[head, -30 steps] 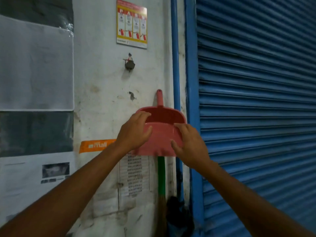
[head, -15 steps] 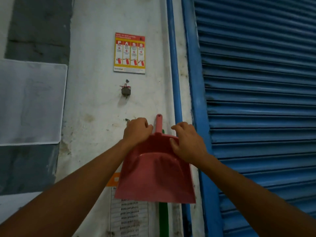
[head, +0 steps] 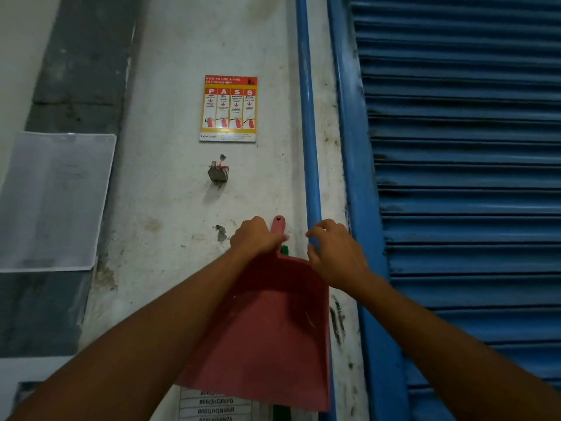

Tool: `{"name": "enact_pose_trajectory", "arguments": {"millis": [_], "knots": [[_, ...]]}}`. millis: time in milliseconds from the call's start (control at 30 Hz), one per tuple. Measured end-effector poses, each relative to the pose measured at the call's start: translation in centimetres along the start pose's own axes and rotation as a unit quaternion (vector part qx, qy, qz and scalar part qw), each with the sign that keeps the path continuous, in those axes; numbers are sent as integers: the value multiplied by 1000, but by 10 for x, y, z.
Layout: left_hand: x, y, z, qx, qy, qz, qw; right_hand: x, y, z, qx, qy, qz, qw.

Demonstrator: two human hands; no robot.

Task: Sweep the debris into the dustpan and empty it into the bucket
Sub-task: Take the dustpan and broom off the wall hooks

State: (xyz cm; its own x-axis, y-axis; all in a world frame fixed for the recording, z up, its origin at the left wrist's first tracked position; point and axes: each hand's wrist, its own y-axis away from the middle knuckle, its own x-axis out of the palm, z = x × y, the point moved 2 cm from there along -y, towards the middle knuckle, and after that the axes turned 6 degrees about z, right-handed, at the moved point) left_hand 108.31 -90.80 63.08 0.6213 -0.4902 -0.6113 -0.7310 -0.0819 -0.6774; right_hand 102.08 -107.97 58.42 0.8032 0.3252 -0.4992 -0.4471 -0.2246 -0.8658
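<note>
Stained white wall [head: 170,86] bears a poster [head: 228,108], hook [head: 218,173] and plastic sleeve [head: 54,202].

Left hand [head: 258,238] gripped the handle of the red dustpan [head: 267,329]. The pan lay flat against the white wall [head: 167,86], mouth down. Right hand [head: 334,256] sat at the pan's upper right corner, fingers loosely curled before the blue pipe [head: 308,117]; contact unclear. Green broom handle [head: 284,250] peeked out behind the pan. Blue shutter [head: 470,177] at right.

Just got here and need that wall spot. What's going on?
A person holds a red dustpan up at the white wall, beside the blue shutter. The left hand grips its handle; the right hand is at its upper corner, fingers curled, hold unclear. A green stick shows behind it. No debris or bucket in view.
</note>
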Motion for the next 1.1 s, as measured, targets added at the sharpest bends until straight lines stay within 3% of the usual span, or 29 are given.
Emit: {"name": "enact_pose_trajectory", "arguments": {"millis": [133,400,667,800,900,1100], "knots": [[4,-7,-1,-10,45,43,998,6,0,-8,-15,0,9,1000],[-46,-21,4,4,117,-48,992,12,-4,-14,-41,-27,20,999],[-20,28,63,-23,117,114,986,34,-2,-3,-20,-67,25,997],[-8,40,89,-43,125,129,983,52,-4,19,-30,-70,145,986],[-7,46,94,-44,131,137,981,71,-7,32,49,-91,234,967],[-9,45,93,-30,143,131,981,106,-6,37,189,-163,209,946]]}}
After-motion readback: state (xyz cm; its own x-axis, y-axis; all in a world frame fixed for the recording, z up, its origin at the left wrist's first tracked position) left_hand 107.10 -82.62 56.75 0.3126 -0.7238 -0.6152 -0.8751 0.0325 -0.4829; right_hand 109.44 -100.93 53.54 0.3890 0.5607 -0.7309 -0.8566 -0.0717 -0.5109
